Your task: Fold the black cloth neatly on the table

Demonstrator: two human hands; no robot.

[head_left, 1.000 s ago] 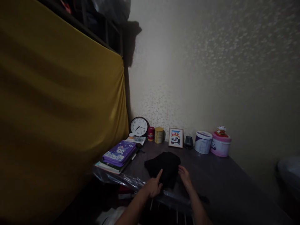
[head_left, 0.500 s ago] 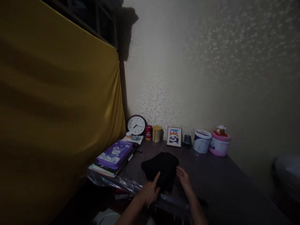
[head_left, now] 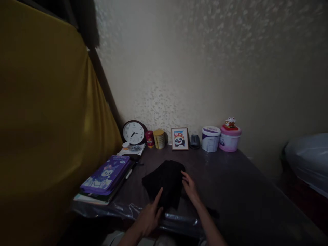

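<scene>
A black cloth, its details lost in the dim light, lies in a loose heap near the front edge of the table. My left hand is at its near left side, index finger stretched out over the fabric and thumb apart. On the other side, my right hand has its fingers extended at the cloth's right edge. Whether those fingertips touch the fabric or hover just beside it, I cannot tell. Neither hand grips anything that I can see.
The dark table has a shiny plastic cover. At left lies a purple case on books. Along the wall stand a clock, a red tin, a yellow container, a picture frame and two tubs.
The view has turned, so the table and its objects sit further left. My right fingertips have moved slightly up along the cloth's right edge. My left hand stays at the cloth's near side.
</scene>
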